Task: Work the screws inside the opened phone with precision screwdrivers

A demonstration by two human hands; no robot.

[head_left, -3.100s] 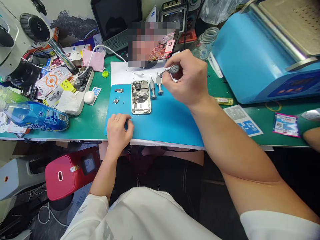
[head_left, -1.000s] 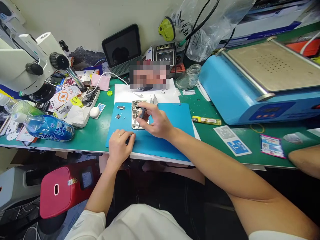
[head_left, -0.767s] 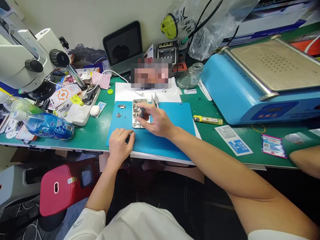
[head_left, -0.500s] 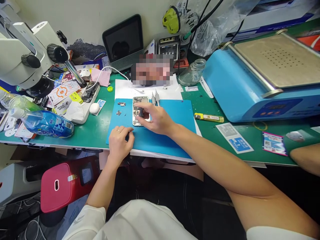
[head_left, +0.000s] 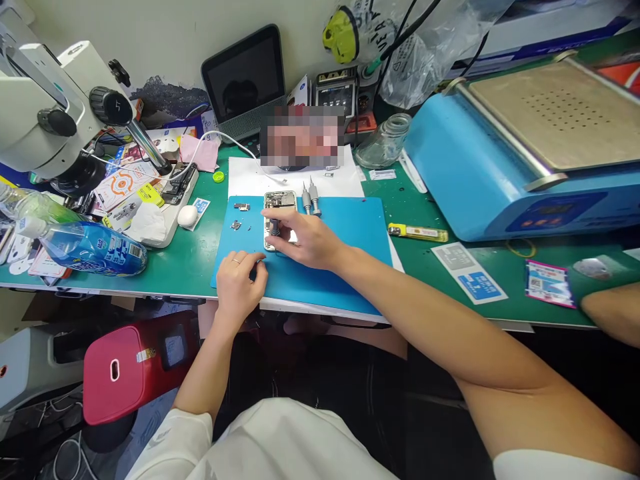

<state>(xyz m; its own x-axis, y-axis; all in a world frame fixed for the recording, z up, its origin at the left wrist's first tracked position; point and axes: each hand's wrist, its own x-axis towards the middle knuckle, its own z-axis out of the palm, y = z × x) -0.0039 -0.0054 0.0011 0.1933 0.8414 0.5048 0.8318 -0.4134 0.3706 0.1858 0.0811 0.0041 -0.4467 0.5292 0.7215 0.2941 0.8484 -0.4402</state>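
Note:
An opened phone [head_left: 281, 199] lies on the blue mat [head_left: 345, 287], its inner parts showing. Over its lower half, my right hand [head_left: 307, 239] pinches a short dark screwdriver [head_left: 275, 227] that stands upright; its tip is hidden. My left hand [head_left: 241, 280] rests at the mat's near left edge with fingers curled in. A dark spot shows between its thumb and forefinger, and I cannot make out what it is. Left of the phone lie a small metal part [head_left: 242, 207] and another small part [head_left: 235, 225]. Two grey screwdrivers [head_left: 310, 197] lie just right of the phone.
A blue heating plate machine [head_left: 450, 193] fills the right side. A yellow cutter knife [head_left: 418, 232] and a glass jar [head_left: 384, 141] stand nearer the middle. At left are a microscope [head_left: 75, 120] and a blue bottle [head_left: 95, 247]. Someone's bare limb [head_left: 613, 313] shows at far right.
My right hand has moved slightly left and down with the screwdriver, over the phone's lower left part. My left hand stays in place. The whole view has shifted a little.

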